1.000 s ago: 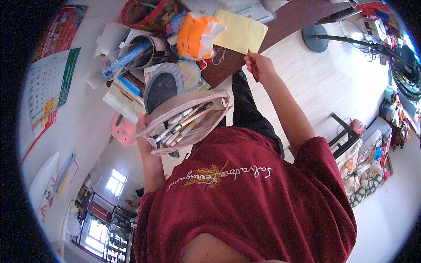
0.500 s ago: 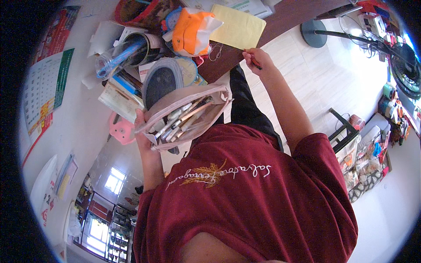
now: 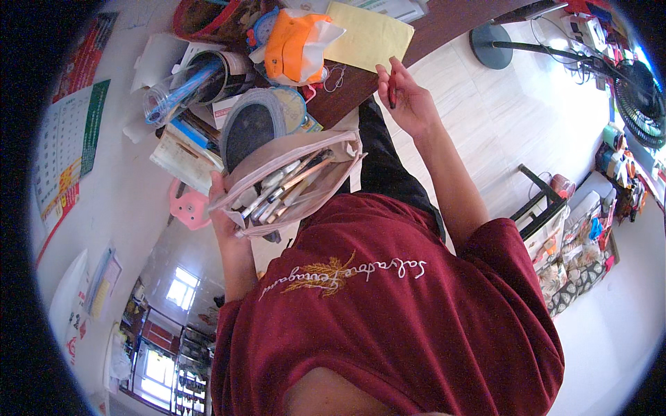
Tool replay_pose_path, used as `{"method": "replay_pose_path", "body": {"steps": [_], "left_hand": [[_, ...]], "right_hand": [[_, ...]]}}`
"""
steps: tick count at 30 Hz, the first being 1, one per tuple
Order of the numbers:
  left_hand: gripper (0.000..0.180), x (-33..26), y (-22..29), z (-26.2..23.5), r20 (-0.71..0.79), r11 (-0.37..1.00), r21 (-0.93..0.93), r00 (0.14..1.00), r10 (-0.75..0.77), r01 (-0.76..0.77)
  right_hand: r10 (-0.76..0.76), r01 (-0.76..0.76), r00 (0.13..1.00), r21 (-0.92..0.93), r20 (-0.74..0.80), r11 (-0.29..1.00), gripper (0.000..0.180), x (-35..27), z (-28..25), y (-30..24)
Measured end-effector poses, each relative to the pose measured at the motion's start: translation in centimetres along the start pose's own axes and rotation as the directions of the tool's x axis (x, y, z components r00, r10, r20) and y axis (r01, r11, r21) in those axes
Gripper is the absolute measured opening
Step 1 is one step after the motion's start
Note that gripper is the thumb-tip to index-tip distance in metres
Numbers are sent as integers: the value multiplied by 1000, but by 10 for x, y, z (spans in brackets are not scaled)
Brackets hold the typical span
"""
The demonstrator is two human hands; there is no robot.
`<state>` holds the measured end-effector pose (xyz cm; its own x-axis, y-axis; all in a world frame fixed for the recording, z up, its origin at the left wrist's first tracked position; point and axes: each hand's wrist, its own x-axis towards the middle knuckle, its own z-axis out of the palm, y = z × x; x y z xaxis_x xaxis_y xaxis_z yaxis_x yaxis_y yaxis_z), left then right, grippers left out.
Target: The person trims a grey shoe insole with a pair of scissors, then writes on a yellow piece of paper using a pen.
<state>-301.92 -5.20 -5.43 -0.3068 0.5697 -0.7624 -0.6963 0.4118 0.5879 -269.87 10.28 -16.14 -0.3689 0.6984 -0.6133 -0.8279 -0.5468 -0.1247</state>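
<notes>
My left hand is closed around the end of a pale pink pencil case. The case gapes wide, and several pens and brushes lie inside it. Off to the right, my right hand is turned palm up beside the desk edge. A slim red-and-black pen rests in its fingers; the other fingers are loosely spread. Just beyond the fingertips lies a yellow paper envelope on the brown desk.
An orange tissue pack sits left of the envelope. Behind the case stand a grey mesh-rimmed oval object, a dark pen holder and stacked books. A pink piggy-shaped item is near my left wrist. A black fan stands far right.
My right hand has drawn back slightly from the envelope and rolled palm up, its fingers loosening around the pen. My left hand keeps hold of the pencil case.
</notes>
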Motion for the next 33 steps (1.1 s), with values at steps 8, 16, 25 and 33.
{"method": "replay_pose_path", "body": {"steps": [8,16,25,33], "left_hand": [[39,-7,6,22,88,988,88,989,122,-129],[38,3,2,6,96,986,85,987,132,-140],[50,3,-3,18,192,1000,-15,981,-8,11],[41,7,-8,16,141,986,-132,986,-85,104]], "right_hand": [[26,17,966,-163,259,986,51,-27,31,-1],[-85,199,976,-659,201,725,72,-42,59,-2],[-104,498,864,-866,492,41,78,-57,76,8],[-47,494,867,-868,496,-48,81,-63,83,6]]}}
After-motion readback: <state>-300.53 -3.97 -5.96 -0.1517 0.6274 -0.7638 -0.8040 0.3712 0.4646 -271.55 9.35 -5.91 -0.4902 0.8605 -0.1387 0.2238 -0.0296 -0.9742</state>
